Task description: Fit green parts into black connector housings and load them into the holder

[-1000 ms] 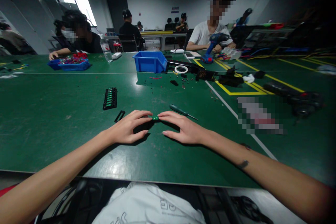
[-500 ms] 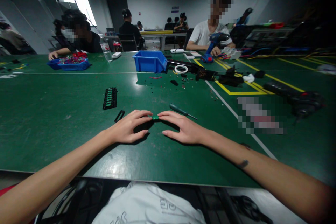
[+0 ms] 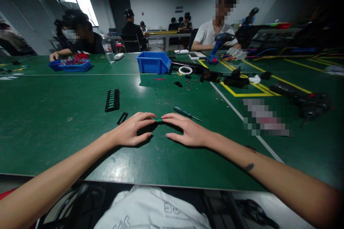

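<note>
My left hand (image 3: 131,130) and my right hand (image 3: 185,131) rest on the green table (image 3: 53,125), fingertips meeting over a small green part (image 3: 158,119). Both hands pinch that part between them, fingers curved and held together. A green-handled screwdriver (image 3: 185,113) lies just beyond my right hand. A thin black piece (image 3: 122,118) lies beside my left hand. Farther out on the left sits a black strip (image 3: 112,100) with green inserts.
A blue bin (image 3: 153,62), a white tape roll (image 3: 185,70) and scattered dark parts lie mid-table. A blue tray (image 3: 71,65) of coloured pieces sits far left. A person across the table holds a blue drill (image 3: 219,44). Other people sit farther back.
</note>
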A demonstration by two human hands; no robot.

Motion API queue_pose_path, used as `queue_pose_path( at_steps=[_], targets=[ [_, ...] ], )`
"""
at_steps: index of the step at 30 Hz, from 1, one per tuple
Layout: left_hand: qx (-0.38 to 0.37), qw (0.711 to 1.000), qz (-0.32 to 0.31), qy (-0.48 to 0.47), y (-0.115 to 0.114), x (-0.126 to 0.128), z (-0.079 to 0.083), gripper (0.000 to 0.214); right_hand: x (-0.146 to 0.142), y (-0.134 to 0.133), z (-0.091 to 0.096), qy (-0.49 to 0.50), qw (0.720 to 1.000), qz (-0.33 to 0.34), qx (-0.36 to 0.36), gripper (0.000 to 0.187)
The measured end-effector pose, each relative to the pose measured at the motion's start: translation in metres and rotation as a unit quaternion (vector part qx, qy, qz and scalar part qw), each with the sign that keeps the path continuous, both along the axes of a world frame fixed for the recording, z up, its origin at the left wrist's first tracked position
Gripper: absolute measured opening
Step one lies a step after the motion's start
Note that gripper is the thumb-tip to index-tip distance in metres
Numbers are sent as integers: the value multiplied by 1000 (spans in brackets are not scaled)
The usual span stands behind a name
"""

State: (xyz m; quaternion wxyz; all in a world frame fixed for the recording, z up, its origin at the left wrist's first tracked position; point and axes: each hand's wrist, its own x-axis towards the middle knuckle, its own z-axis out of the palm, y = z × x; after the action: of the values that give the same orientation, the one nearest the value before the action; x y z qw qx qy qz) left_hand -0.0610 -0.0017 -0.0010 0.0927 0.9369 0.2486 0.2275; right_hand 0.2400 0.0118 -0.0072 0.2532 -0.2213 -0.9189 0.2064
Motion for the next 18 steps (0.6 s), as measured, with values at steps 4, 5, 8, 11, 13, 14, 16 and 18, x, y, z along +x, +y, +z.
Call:
queue_pose_path(
  at_steps=[4, 5, 8, 11, 13, 14, 16, 18],
  targets=[
    [0, 1000, 1, 5, 0, 0, 0, 54, 0, 0, 1, -11, 1000, -3, -1, 53],
    [-1, 1000, 1, 5, 0, 0, 0, 54, 0, 0, 1, -12, 1000, -4, -1, 53],
    [-2, 1000, 1, 4, 0, 0, 0, 54, 0, 0, 1, -10, 1000, -4, -2, 54],
    [-1, 1000, 2, 3, 0, 0, 0, 54, 0, 0, 1, -7, 1000, -4, -1, 54],
    [0, 1000, 2, 5, 0, 0, 0, 54, 0, 0, 1, -7, 1000, -4, -1, 53],
    [0, 1000, 2, 7, 0, 0, 0, 53, 0, 0, 1, -7, 1000, -4, -1, 53],
    [2, 1000, 3, 9, 1, 0, 0, 53, 0, -1, 1, -6, 1000, -5, -2, 53],
    [8, 1000, 4, 8, 1, -1, -1, 52, 0, -1, 1, -6, 1000, -5, -1, 52]
  ],
)
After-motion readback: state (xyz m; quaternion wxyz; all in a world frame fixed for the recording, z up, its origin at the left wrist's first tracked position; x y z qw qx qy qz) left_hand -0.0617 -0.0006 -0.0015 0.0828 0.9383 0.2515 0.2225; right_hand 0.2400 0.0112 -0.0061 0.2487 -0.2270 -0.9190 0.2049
